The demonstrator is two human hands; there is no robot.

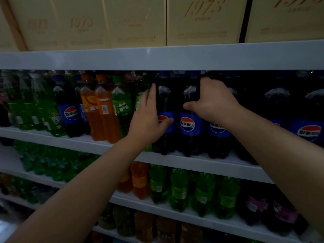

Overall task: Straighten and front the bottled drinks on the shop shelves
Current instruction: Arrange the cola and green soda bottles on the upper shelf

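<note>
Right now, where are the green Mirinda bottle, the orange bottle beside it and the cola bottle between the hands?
green Mirinda bottle (122,106), head view, its label
orange bottle (105,107), head view, its label
cola bottle (187,124), head view, its logo

We see dark Pepsi bottles (189,125) upright along the shelf (192,161) front edge, blue labels outward; orange Mirinda bottles (103,120) and a green Mirinda bottle (121,106) stand to their left.

Cream 1973 boxes (205,21) up top
</note>
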